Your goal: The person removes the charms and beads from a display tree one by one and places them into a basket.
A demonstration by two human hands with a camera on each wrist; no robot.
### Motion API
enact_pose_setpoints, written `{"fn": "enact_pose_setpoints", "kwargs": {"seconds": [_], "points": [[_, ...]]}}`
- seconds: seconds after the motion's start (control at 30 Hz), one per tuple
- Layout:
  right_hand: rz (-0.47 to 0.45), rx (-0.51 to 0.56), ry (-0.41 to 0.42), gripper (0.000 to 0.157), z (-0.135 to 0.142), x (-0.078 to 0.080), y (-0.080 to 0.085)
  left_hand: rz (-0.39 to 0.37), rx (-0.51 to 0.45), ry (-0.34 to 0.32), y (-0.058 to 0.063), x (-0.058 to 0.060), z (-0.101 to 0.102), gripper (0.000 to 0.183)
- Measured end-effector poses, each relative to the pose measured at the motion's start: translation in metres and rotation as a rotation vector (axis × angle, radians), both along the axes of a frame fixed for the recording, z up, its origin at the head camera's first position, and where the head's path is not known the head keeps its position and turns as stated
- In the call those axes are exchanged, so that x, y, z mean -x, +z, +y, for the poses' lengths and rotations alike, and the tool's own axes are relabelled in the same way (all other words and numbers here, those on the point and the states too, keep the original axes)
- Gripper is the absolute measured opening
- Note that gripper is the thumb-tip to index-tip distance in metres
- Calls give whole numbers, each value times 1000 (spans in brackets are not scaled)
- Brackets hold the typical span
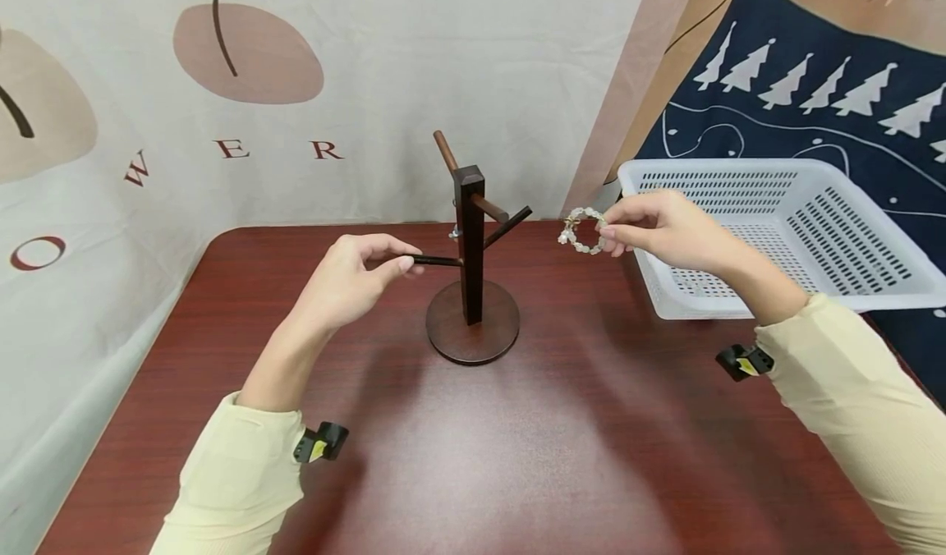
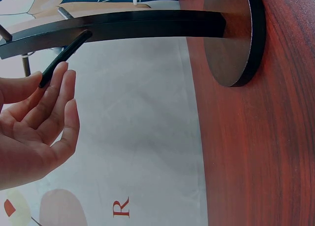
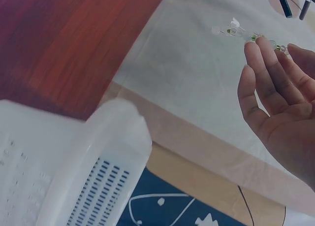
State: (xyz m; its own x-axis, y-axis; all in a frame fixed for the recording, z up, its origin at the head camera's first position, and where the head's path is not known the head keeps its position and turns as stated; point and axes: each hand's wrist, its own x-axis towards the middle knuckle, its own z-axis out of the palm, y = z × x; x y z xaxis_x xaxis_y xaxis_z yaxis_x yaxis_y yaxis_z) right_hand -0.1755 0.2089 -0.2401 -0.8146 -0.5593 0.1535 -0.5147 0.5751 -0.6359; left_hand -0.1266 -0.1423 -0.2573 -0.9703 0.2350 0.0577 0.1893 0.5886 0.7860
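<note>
A dark wooden stand (image 1: pixel 473 284) with a round base and several slanted pegs stands on the table. My left hand (image 1: pixel 347 280) pinches the end of its left peg (image 1: pixel 439 260) between thumb and fingers; the left wrist view shows the same peg (image 2: pixel 66 56) in the fingertips. To the right of the stand, my right hand (image 1: pixel 661 231) pinches a bracelet (image 1: pixel 581 249) of clear and pale beads with a small white charm. The bracelet hangs in the air, apart from the stand. Something small and shiny (image 1: pixel 454 232) is at the post's left side, partly hidden behind it.
A white plastic basket (image 1: pixel 783 302) with slotted walls sits at the right, behind my right forearm. The reddish-brown table (image 1: pixel 517 456) ends at a pale printed cloth (image 1: pixel 443 62) at the back. A dark blue cloth with white trees (image 1: pixel 798 83) lies beyond the basket.
</note>
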Motion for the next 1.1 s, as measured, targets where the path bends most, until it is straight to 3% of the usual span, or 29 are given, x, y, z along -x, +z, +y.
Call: {"fn": "enact_pose_setpoints", "kwargs": {"seconds": [0.17, 0.7, 0.93, 1.1], "points": [[9, 12, -20, 10, 14, -5, 3, 4, -3, 0, 0, 0, 0, 16], [-22, -12, -202, 12, 68, -21, 5, -7, -17, -2, 0, -1, 0, 16], [-22, -67, -281, 12, 91, -27, 0, -6, -22, -2, 0, -1, 0, 16], [-18, -77, -285, 13, 106, -31, -9, -11, -21, 1, 0, -1, 1, 16]]}}
